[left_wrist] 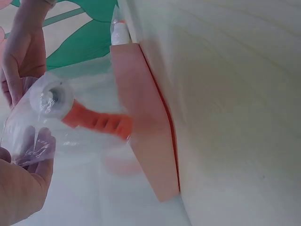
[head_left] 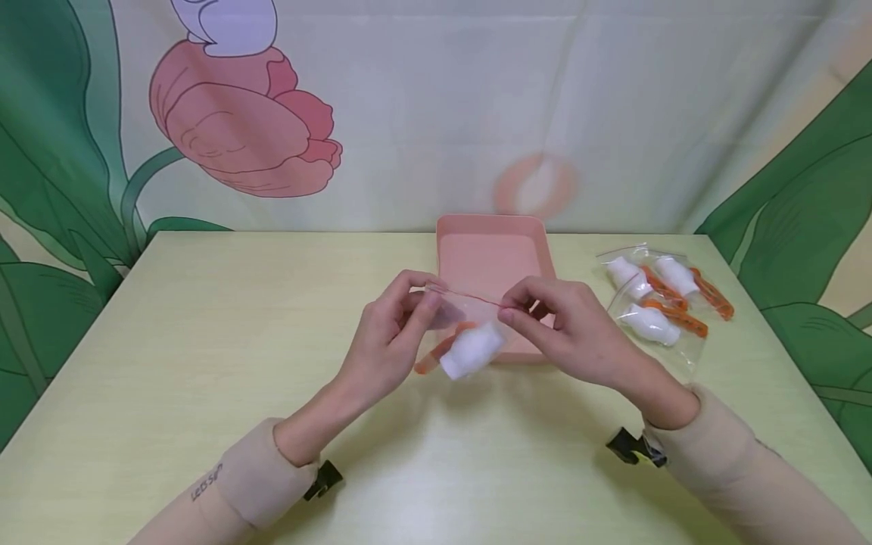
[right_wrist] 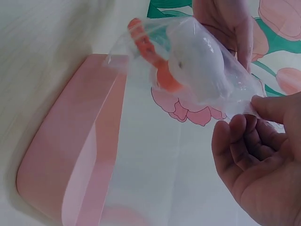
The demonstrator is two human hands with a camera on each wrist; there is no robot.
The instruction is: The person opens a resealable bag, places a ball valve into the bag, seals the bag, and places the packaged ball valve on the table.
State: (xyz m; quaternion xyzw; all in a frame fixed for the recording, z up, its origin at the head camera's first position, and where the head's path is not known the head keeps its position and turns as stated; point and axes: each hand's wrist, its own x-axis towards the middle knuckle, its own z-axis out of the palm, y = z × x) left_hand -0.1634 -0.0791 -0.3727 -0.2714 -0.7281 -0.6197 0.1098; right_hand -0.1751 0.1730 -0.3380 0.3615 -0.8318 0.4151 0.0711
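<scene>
A clear zip-lock bag with a red line along its top edge hangs above the table, between the two hands. Inside it are a white, rounded, bottle-like piece and an orange strip with small holes or notches. My left hand pinches one end of the bag's top edge between thumb and fingers. The other end is pinched by my right hand, and the red line runs taut between them. Whether the seal is parted cannot be told.
A shallow pink tray stands behind the hands, partly hidden by them and the bag. To the right lie several similar bags with white pieces and orange strips. A printed curtain hangs behind the pale table.
</scene>
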